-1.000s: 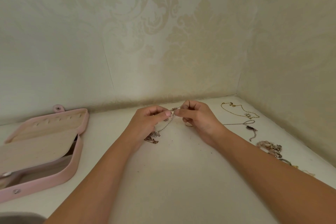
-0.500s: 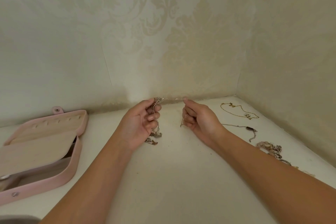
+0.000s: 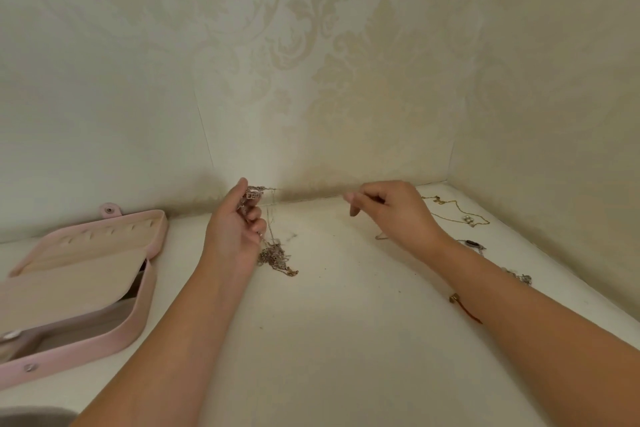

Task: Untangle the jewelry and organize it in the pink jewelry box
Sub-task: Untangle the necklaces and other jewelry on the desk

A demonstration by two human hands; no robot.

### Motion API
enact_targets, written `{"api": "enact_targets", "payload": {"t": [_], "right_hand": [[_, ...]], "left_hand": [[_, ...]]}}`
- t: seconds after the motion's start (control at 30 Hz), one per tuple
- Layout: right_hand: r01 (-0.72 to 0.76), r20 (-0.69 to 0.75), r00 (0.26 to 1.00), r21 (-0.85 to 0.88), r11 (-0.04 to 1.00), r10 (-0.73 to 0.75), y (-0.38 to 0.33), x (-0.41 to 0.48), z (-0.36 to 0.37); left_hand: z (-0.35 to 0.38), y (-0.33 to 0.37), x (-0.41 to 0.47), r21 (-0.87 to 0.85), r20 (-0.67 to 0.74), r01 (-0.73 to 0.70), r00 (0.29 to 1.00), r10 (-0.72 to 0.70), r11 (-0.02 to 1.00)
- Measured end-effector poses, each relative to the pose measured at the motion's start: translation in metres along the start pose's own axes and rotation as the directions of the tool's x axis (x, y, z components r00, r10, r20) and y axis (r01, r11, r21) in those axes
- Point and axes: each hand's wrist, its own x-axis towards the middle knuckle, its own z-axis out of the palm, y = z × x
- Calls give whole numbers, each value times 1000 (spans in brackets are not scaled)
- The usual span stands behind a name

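Currently: your left hand [image 3: 239, 229] is raised off the surface [image 3: 329, 340], fingers curled round the upper part of the tangle [image 3: 275, 258]. A knot of links shows at the fingertips. Several strands hang from the hand, and the lower clump rests on the surface just beside the wrist.

Your right hand [image 3: 391, 211] is well apart to the right, fingers curled, thumb and forefinger tips brought together as for a pinch. A bit of fine chain shows under its heel. Cannot tell whether a strand is actually held, or whether one runs between the hands: too thin to resolve.

The pink jewelry box [image 3: 138, 315] lies open at far left, well apart from the tangle, with no jewelry visible inside it. Judgement: untangling in progress, nothing stored yet.

Risks from here:
- If you draw the hands further apart against a strand that has not slipped free, the knot will likely cinch tighter, or a fine link may give.
- The lower clump drags on the surface, so lifting it fast could let loose loops catch each other again.
- Your right forearm lies close to the gold necklace [image 3: 457, 211] and the ring [image 3: 454, 297]. A sideways sweep could push them together or off the edge.
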Motion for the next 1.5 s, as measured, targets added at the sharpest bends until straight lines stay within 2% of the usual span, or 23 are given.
{"api": "enact_targets", "payload": {"t": [0.1,0.17,0.23,0.3,0.4,0.47,0.5,0.57,0.63,0.7,0.8,0.97,1.13,1.3,1.5], "right_hand": [[-11,-54,998,14,1000,11,-4,4,-12],[-54,-52,997,-82,995,50,-1,8,-16],[-129,-42,992,-224,966,122,3,11,-18],[-219,2,973,-322,921,232,6,14,-22],[-295,143,906,-464,836,399,9,14,-24],[-245,132,928,-488,838,348,12,13,-19],[-189,98,961,-444,876,258,13,12,-16],[-80,96,990,-235,969,105,4,10,-11],[-55,195,980,37,998,47,-6,9,-7],[-70,287,957,147,987,26,-13,6,-1],[-82,312,949,147,986,32,-16,1,8],[-108,232,971,195,975,61,-17,0,13],[-126,234,970,266,956,63,-19,-2,17],[-92,171,984,205,974,57,-18,-2,16],[-149,138,984,295,944,112,-18,0,14]], "left_hand": [[2,-3,-3,53,48,-9,999,7,999],[5,-5,-6,105,81,-15,997,7,994],[7,-9,-9,233,137,-65,990,33,970],[10,-14,-12,348,200,-115,979,47,930],[9,-16,-13,487,265,-184,962,56,854],[9,-18,-13,566,309,-220,950,43,795],[9,-20,-14,602,326,-232,945,31,764],[10,-24,-17,643,357,-259,934,17,721],[11,-26,-19,662,377,-278,926,12,696],[12,-27,-20,667,381,-286,924,15,688],[9,-27,-17,669,387,-301,922,27,679],[8,-29,-14,685,380,-325,923,61,652],[7,-28,-14,686,391,-324,919,45,651],[9,-28,-15,689,401,-319,916,24,651],[10,-25,-19,705,379,-289,925,1,648]]}}
